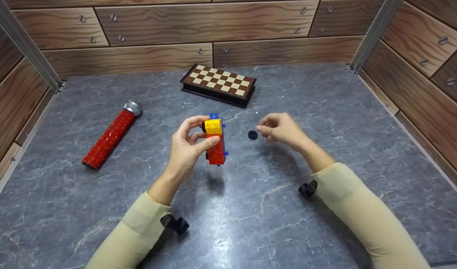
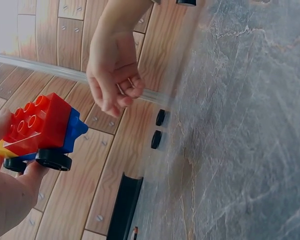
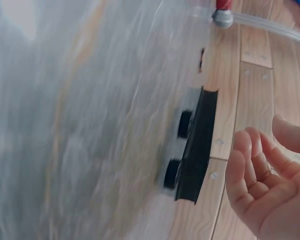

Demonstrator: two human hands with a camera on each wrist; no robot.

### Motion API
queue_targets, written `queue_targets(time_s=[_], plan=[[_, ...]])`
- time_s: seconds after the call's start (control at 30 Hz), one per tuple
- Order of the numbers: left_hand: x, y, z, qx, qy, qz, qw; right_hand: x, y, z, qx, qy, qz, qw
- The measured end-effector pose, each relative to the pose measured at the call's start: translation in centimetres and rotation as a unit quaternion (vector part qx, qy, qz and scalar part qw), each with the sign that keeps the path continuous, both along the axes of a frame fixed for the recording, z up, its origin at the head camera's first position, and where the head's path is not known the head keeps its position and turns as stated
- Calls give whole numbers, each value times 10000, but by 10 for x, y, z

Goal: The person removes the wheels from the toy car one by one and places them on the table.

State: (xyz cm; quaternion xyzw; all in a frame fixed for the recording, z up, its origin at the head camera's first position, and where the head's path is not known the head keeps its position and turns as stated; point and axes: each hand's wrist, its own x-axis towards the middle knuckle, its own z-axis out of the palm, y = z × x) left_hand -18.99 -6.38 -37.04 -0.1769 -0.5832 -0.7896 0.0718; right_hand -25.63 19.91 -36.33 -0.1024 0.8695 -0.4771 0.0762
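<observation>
My left hand (image 1: 187,145) grips a toy car (image 1: 215,149) of red, yellow and blue building blocks above the table. Black wheels (image 2: 53,159) sit along the car's one side; in the head view, bare blue axle stubs stick out of the other. My right hand (image 1: 284,130) hovers to the right, fingers loosely curled; the right wrist view shows nothing in its grasp (image 3: 270,185). A loose black wheel (image 1: 252,135) lies on the table just left of those fingertips. Both wrist views show a second loose wheel (image 2: 156,139) beside it, mostly hidden by the right hand in the head view.
A checkered board-game box (image 1: 219,84) lies at the back of the grey marbled table (image 1: 112,209). To the left is a red glittery microphone (image 1: 110,138) with a silver head. Wood-patterned walls (image 1: 213,26) close off the back and sides.
</observation>
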Motion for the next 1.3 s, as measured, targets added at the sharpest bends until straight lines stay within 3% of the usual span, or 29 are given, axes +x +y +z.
queue_targets(time_s=[0.37, 0.87, 1.07, 1.3], plan=[[-1, 0, 1, 68, -15, -35, 10000, 22, -16, 6, -837, 74, 540, 9950], [1, 1, 1, -28, 59, -127, 9999, 46, -42, 4, -1455, 31, 1170, 9824], [2, 2, 2, -13, 168, -134, 9998, 58, -54, 8, -1696, 134, 1219, 9779], [2, 3, 2, 115, 157, 19, 9998, 62, -64, 5, -1773, -81, 1126, 9777]])
